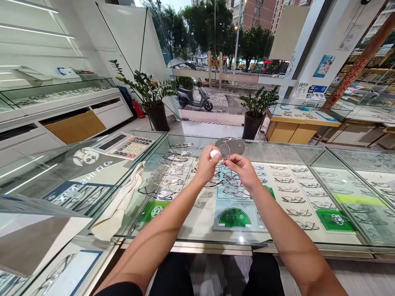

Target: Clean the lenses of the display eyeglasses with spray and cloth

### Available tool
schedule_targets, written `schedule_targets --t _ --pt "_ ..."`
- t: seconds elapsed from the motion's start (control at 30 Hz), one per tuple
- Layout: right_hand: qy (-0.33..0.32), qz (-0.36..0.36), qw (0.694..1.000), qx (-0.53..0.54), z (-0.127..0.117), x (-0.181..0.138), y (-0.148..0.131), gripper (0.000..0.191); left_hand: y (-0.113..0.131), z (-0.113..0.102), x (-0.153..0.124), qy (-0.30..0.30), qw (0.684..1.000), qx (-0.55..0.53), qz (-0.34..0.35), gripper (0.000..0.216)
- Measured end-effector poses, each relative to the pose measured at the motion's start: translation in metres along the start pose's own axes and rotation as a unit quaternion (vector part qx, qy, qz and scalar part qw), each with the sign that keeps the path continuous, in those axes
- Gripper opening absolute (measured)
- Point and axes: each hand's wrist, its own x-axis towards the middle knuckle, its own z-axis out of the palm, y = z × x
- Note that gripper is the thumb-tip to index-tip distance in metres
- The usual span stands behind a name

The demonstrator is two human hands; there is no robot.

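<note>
My left hand point(206, 164) is closed around a small white object point(215, 153) with a rounded end, mostly covered by the fingers. A pair of thin-rimmed eyeglasses point(229, 151) is pinched at its lower edge between the fingers of my right hand point(242, 167). Both hands are close together above the glass display counter point(197, 240), the white object just left of the eyeglasses. Behind them on the counter sits a round grey disc point(237, 147), partly hidden. Rows of spectacle frames point(292, 200) show through the glass below.
On the left of the counter lie a beige cloth point(119, 201) and a large calculator point(125, 144). Potted plants point(157, 111) flank the glass doors beyond the counter. A wooden display cabinet point(296, 130) stands at the back right.
</note>
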Motion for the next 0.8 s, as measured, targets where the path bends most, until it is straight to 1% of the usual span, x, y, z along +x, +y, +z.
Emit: schedule_targets --t 0.17,0.23,0.33,0.47,0.57,0.67,0.73,0.8 --pt "0.004 -0.001 1.000 0.006 0.004 -0.002 -0.001 0.034 0.006 0.000 -0.005 0.052 0.995 0.063 0.062 0.056" --pt "0.008 0.000 1.000 0.011 0.002 -0.001 0.000 0.034 0.007 0.000 -0.006 0.059 0.993 0.078 0.070 0.056" --pt "-0.003 0.003 1.000 0.013 0.001 -0.001 0.000 0.034 0.006 -0.001 -0.005 0.064 0.990 0.098 0.073 0.056" --pt "-0.014 0.002 1.000 0.023 0.001 -0.001 0.000 0.032 0.004 -0.003 -0.002 0.071 0.989 0.091 0.094 0.055" --pt "0.020 0.003 0.999 0.047 -0.002 0.001 -0.003 0.034 0.007 -0.004 -0.003 0.047 0.990 0.098 0.089 0.056" --pt "0.060 -0.005 0.994 0.087 -0.006 0.003 -0.008 0.037 0.012 -0.002 -0.006 0.000 0.987 0.125 0.100 0.053" --pt "0.065 -0.013 0.993 0.100 -0.008 0.004 -0.011 0.038 0.014 0.000 -0.009 -0.034 0.983 0.137 0.115 0.048" --pt "0.063 -0.020 0.993 0.100 -0.009 0.004 -0.012 0.037 0.014 0.003 -0.011 -0.052 0.980 0.135 0.133 0.044"
